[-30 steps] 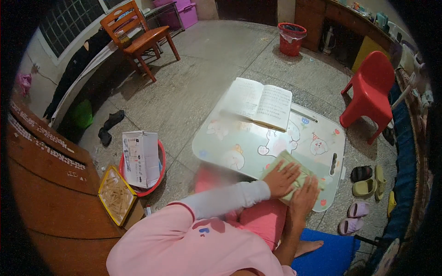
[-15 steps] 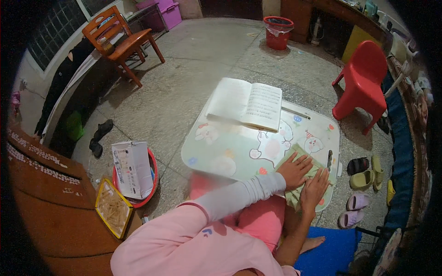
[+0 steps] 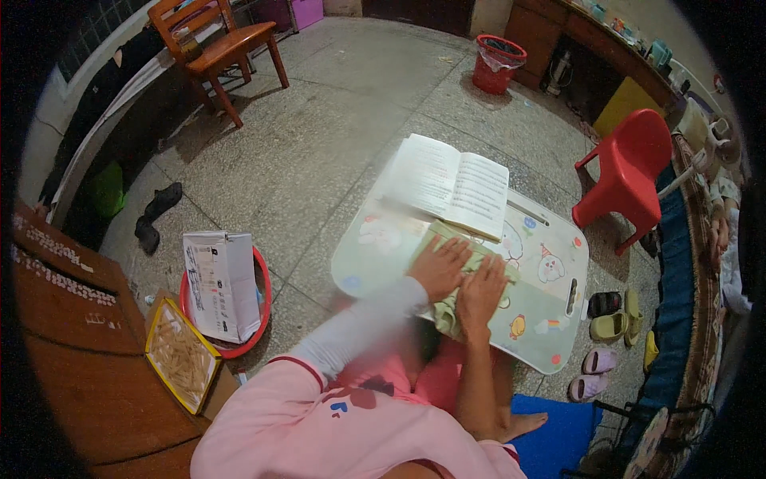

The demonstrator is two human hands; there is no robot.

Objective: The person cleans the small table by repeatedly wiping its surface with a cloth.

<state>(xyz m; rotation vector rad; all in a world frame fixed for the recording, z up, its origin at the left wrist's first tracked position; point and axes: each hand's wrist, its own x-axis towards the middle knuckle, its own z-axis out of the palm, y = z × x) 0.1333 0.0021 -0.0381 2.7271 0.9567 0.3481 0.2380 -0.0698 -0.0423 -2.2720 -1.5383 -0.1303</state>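
Observation:
Both my hands lie flat on a green cloth (image 3: 448,318) spread over the small folding table (image 3: 383,267). My left hand (image 3: 440,267), at the end of a pale sleeve, presses the cloth with its fingers stretched out. Close beside it on the right, my right hand (image 3: 483,294) also rests flat on the cloth, fingers extended. Part of the cloth hangs over the table's near edge. An open book (image 3: 456,188) lies at the table's far side, just beyond the cloth. Cartoon animals decorate the pale tabletop.
A red plastic chair (image 3: 630,172) stands to the right, above several slippers (image 3: 610,326). Left of me, a white box (image 3: 223,287) sits in a red basin (image 3: 263,319) by a yellow-edged tray (image 3: 182,355). Farther off are a wooden chair (image 3: 231,49) and a red bin (image 3: 496,76).
Both hands and the cloth have moved left across the tabletop, from its right end to the middle near the book. The view has shifted slightly.

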